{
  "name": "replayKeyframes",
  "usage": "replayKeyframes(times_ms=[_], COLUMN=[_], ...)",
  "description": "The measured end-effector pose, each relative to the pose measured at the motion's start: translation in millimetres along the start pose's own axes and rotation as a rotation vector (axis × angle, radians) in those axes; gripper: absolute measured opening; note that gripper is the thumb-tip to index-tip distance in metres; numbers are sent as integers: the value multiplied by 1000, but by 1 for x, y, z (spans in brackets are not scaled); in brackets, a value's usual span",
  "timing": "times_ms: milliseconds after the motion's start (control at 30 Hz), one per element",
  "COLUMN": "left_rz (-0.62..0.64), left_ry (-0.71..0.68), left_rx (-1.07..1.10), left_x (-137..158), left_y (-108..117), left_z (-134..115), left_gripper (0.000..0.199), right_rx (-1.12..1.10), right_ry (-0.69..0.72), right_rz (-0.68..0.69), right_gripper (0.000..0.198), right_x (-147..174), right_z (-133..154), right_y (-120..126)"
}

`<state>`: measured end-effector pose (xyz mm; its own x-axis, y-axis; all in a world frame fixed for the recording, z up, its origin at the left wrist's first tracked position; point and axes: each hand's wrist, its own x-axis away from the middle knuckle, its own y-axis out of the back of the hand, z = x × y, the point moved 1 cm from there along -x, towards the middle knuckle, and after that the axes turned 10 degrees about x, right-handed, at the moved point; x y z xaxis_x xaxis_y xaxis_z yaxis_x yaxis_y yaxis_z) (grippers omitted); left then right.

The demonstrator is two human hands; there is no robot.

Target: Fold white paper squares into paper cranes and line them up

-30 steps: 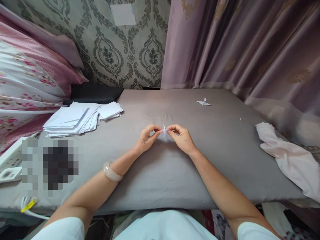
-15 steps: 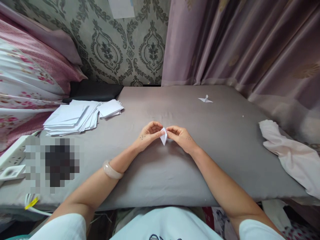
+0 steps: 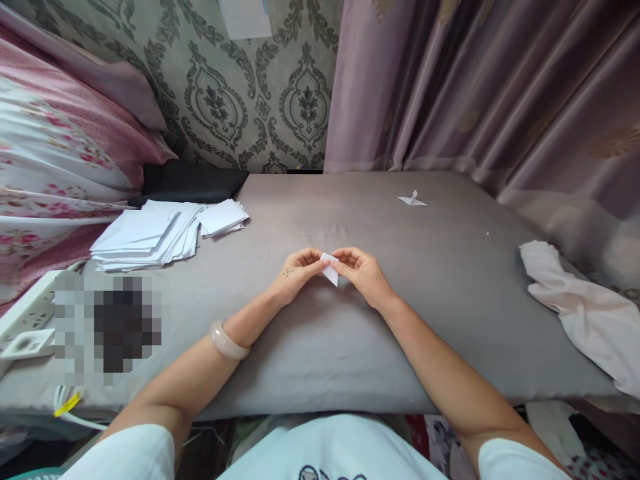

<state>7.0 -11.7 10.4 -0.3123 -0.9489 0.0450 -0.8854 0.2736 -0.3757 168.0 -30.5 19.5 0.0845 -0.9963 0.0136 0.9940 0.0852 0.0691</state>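
Between my two hands is a small folded piece of white paper point(image 3: 331, 273), held just above the grey-covered table point(image 3: 320, 360). My left hand point(image 3: 302, 268) pinches its left side, thumb on the near face and fingers curled behind. From the other side, my right hand point(image 3: 361, 273) pinches it in the same way, the thumb tips close together. One pointed corner of the paper hangs down toward me. Farther off to the right lies a white folded paper figure point(image 3: 413, 199) with flat wings and a raised middle.
Stacked white sheets point(image 3: 145, 237) and a smaller pile of paper squares point(image 3: 223, 217) lie at left, before a black cushion point(image 3: 193, 181). A power strip point(image 3: 30, 310) sits at the left edge near a blurred patch. Pale cloth point(image 3: 580, 307) lies at right.
The folded paper has turned in my fingers, its lower point swinging to the right and a flat edge now on top. Both hands stay in nearly the same place.
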Motion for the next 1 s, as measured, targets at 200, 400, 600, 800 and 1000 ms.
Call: replayKeyframes(times_ms=[200, 400, 600, 800, 1000], left_rz=[54, 34, 97, -131, -227], left_ry=[36, 74, 148, 189, 150], left_rx=[-12, -62, -85, 248, 334], left_x=[2, -1, -1, -6, -6], left_y=[-2, 4, 6, 5, 4], left_z=[-2, 2, 2, 6, 4], left_gripper=[28, 27, 30, 29, 33], right_rx=[-19, -4, 140, -78, 27], right_ry=[-11, 7, 53, -101, -125], right_rz=[-66, -84, -68, -90, -3], right_gripper=[35, 35, 35, 45, 46], right_x=[-3, -5, -5, -6, -2], right_z=[-4, -9, -8, -1, 3], right_y=[0, 0, -1, 3, -7])
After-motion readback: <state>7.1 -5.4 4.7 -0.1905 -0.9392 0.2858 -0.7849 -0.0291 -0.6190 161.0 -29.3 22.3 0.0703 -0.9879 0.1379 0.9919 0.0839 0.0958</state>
